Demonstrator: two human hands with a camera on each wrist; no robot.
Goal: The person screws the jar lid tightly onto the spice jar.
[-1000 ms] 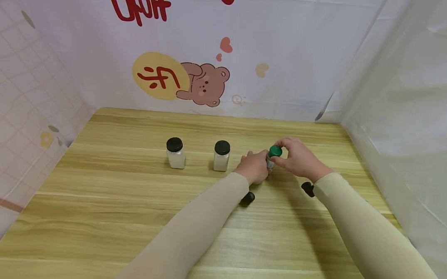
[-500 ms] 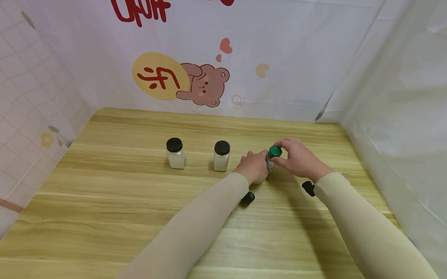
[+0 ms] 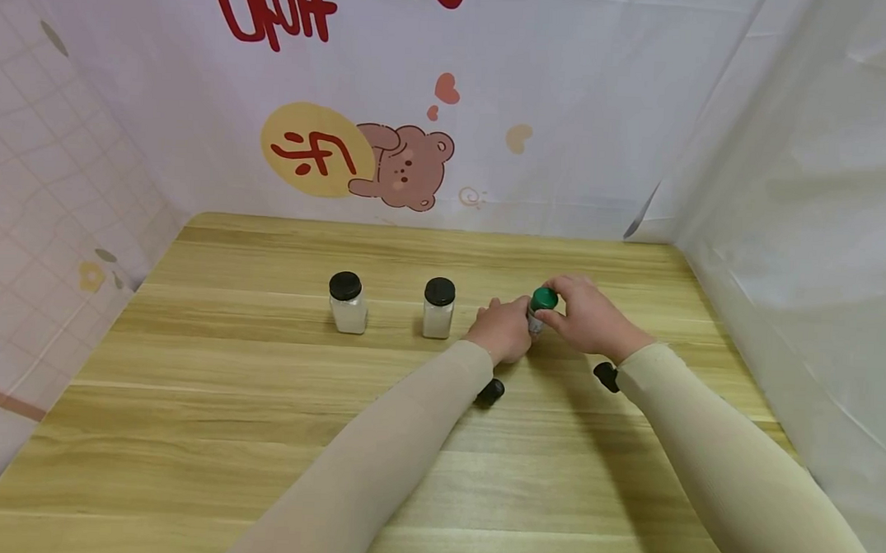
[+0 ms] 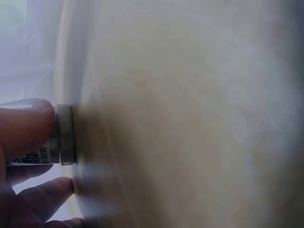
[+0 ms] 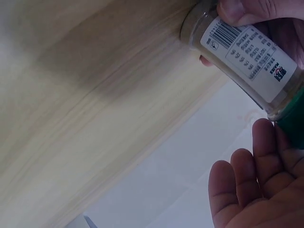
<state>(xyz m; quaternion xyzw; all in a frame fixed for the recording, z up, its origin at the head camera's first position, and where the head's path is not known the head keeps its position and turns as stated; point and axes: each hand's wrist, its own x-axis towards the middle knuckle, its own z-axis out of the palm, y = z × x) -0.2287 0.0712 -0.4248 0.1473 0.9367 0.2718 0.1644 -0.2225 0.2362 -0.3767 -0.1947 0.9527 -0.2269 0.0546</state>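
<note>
My left hand (image 3: 503,330) grips the lower part of a small clear seasoning bottle (image 5: 249,61) with a white printed label. It stands upright at the right of the table. The fingers of my right hand (image 3: 590,316) pinch its green cap (image 3: 544,299) from the right side. In the right wrist view, the left thumb presses on the label and several right fingers stretch beside the cap. The left wrist view shows the bottle's base (image 4: 65,135) against the wooden surface. What fills the bottle is hard to make out.
Two square jars with black lids, a left jar (image 3: 350,315) and a middle jar (image 3: 437,319), stand left of my hands, filled with something white. One black object (image 3: 491,392) shows beside my left sleeve, another black object (image 3: 606,376) by my right sleeve. White printed sheets (image 3: 569,109) surround the table.
Both hands stay on the bottle in nearly the same place. My right hand and wrist have shifted very slightly left and down.
</note>
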